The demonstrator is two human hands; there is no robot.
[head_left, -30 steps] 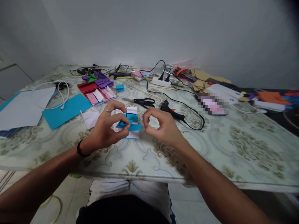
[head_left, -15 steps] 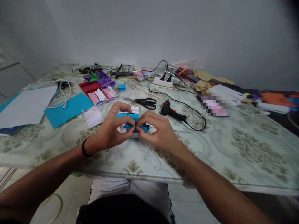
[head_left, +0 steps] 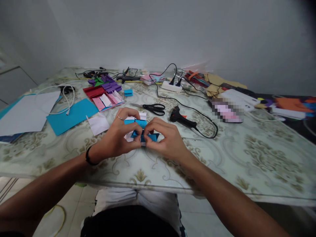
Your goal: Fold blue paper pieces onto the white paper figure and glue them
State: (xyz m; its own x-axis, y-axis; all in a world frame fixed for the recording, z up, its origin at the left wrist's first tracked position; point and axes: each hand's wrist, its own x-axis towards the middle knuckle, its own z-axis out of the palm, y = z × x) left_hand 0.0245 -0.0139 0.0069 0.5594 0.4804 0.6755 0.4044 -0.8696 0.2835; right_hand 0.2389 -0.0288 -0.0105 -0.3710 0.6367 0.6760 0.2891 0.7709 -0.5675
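Observation:
Both hands meet over a small piece of folded blue paper (head_left: pixel 153 137) near the table's front middle. My left hand (head_left: pixel 124 131) pinches its left part between thumb and forefinger. Just beside it, my right hand (head_left: pixel 164 135) pinches the same paper, the fingertips of the two hands nearly touching. Right behind the fingers lies more folded blue paper (head_left: pixel 140 123) with a whitish strip (head_left: pixel 142 116) at its far edge. The fingers cover much of the paper, so its full shape is hidden.
Black-handled scissors (head_left: pixel 154 108) and a black glue gun (head_left: pixel 182 118) with its cord lie beyond my hands. To the left are a blue sheet (head_left: pixel 72 115), a white paper piece (head_left: pixel 98 124) and folded pink papers (head_left: pixel 108 100). A white power strip (head_left: pixel 171 86) stands behind.
My fingertips have drawn slightly apart along the blue paper, the right ones shifting a little to the right. Everything else stays where it was.

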